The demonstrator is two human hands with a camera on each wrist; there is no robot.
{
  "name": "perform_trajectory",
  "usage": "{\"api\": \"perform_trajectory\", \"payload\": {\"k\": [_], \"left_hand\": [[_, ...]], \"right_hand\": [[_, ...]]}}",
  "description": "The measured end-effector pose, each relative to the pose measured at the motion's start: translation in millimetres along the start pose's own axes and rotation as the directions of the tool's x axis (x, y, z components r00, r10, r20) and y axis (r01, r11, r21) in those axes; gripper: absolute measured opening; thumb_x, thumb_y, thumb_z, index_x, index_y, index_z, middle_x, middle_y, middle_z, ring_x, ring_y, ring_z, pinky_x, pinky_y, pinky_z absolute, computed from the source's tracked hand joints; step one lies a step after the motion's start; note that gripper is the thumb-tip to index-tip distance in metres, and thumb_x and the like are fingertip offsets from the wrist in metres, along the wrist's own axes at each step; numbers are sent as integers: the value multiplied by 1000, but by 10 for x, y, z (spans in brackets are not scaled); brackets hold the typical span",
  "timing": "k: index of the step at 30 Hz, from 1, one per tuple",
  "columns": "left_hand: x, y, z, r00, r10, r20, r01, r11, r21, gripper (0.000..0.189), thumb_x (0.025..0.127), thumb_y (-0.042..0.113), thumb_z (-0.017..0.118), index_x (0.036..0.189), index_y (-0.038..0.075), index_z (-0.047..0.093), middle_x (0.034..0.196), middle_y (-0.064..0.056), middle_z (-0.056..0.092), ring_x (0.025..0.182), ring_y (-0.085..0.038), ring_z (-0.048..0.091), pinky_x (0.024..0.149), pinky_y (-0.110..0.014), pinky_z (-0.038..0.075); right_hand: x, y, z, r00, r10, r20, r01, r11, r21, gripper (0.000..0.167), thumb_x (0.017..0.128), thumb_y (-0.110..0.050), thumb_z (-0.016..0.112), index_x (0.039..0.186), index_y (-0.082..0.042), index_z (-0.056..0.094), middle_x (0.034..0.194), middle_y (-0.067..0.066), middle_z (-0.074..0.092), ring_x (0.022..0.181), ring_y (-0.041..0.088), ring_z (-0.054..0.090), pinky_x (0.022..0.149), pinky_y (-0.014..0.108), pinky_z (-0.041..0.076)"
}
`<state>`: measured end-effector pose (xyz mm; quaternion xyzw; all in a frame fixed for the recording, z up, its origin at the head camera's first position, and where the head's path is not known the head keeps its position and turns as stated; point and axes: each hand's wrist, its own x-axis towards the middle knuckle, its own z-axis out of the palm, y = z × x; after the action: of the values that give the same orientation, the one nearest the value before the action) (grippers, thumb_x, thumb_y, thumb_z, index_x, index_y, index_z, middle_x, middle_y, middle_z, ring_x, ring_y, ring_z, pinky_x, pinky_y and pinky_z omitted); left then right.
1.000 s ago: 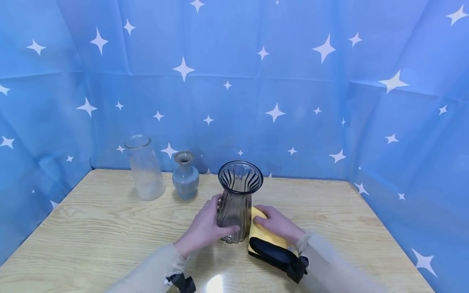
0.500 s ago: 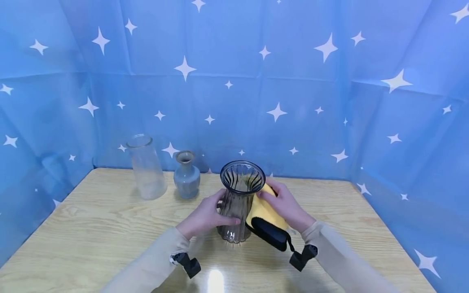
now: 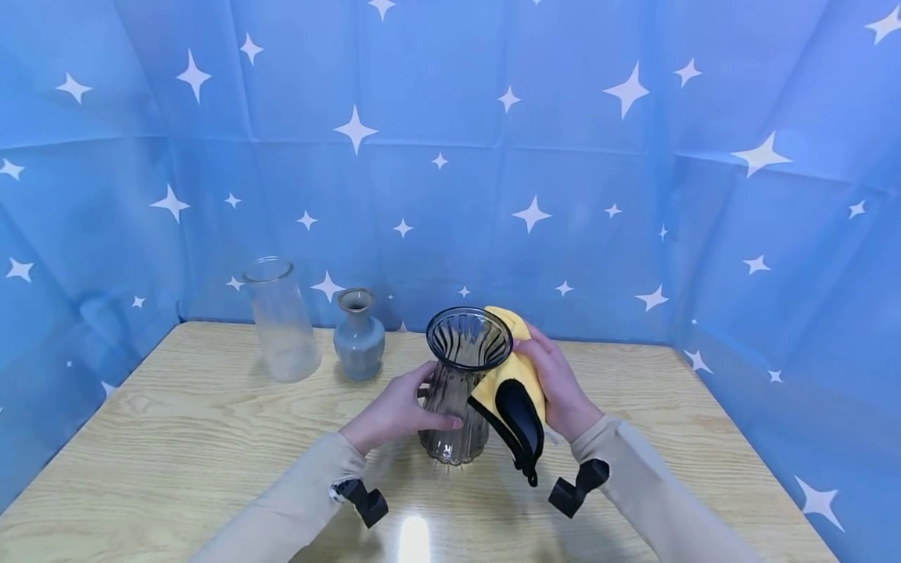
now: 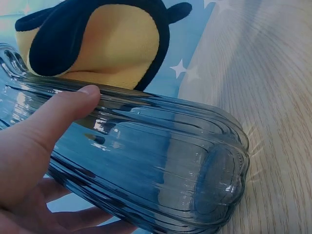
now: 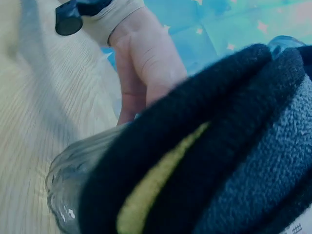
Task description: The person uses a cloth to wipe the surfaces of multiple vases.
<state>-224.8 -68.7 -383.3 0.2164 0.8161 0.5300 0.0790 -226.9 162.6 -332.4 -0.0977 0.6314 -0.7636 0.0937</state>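
A smoky, ribbed glass vase (image 3: 454,407) with a flared dark rim stands on the wooden table. My left hand (image 3: 404,407) grips its body from the left; in the left wrist view the thumb (image 4: 73,109) lies over the ribs and the other fingers curl beneath. My right hand (image 3: 556,383) holds a folded yellow cloth (image 3: 517,363) with black edging against the vase's right side, just under the rim. Black folds of the cloth (image 5: 195,146) fill much of the right wrist view and hide the right hand there.
A tall clear glass vase (image 3: 283,332) and a small blue-grey vase (image 3: 359,344) stand at the back left of the table (image 3: 176,438). A blue curtain with white stars (image 3: 450,188) hangs behind and around the table.
My right hand has carried the cloth up along the vase's right side, from near its base to the rim. The left hand keeps its grip on the vase.
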Motion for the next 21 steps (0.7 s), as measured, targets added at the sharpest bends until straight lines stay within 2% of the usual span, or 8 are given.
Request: {"api": "perform_trajectory", "payload": {"k": [6,11,12,14,15,16,18,21], "left_hand": [[-6,-9,-12,1000,12,4,-12,1000,6,86,73,24,86,145,11,41,135,-12,54,123,-36,50,101,-47,43],[0,-30,0,1000,18,10,-18,1000,2,83,73,22,85,143,10,43,136,-12,53,122,-37,50,100,-48,43],[2,-33,2,1000,16,12,-16,1000,-1,83,73,22,85,143,10,43,136,-12,53,122,-37,50,100,-48,43],[3,-30,2,1000,8,19,-8,1000,-5,84,73,22,85,144,11,42,137,-12,52,123,-37,49,101,-48,43],[2,-25,1,1000,5,22,-5,1000,-7,84,73,23,86,144,11,42,136,-12,52,123,-36,49,101,-47,43],[3,-23,1,1000,2,24,-2,1000,-11,83,73,23,86,144,10,42,136,-12,52,123,-36,49,101,-47,43],[1,-14,-3,1000,-8,27,8,1000,-11,83,73,23,86,143,11,43,136,-11,53,123,-35,49,101,-47,43],[3,-11,-10,1000,-8,28,8,1000,-10,81,73,24,86,142,10,44,134,-11,54,123,-34,50,101,-47,43]], "right_hand": [[9,36,-7,995,-88,45,93,988,-126,54,98,-8,39,151,-11,31,84,2,66,62,12,63,61,25,54],[13,106,-28,986,-135,94,154,961,-230,52,98,-7,41,150,-8,34,103,10,65,67,12,62,64,25,54],[13,122,-31,983,-148,105,172,946,-276,51,98,-7,42,149,-7,36,111,11,63,76,9,62,70,23,53],[11,151,-47,979,-161,121,195,910,-366,48,98,-6,44,146,-6,41,119,14,61,81,8,61,75,23,52],[10,165,-60,978,-163,132,204,888,-412,47,97,-6,45,144,-5,44,117,17,61,81,9,61,75,25,52],[11,176,-72,975,-165,149,216,863,-457,46,97,-5,46,143,-5,45,115,18,61,80,12,61,75,27,53],[17,193,-105,968,-168,184,243,800,-549,44,97,-6,48,141,-5,48,124,18,59,96,16,60,86,33,51],[48,219,-159,961,-136,242,263,730,-631,44,98,-9,50,142,-8,48,125,18,58,104,28,59,90,46,48]]}}
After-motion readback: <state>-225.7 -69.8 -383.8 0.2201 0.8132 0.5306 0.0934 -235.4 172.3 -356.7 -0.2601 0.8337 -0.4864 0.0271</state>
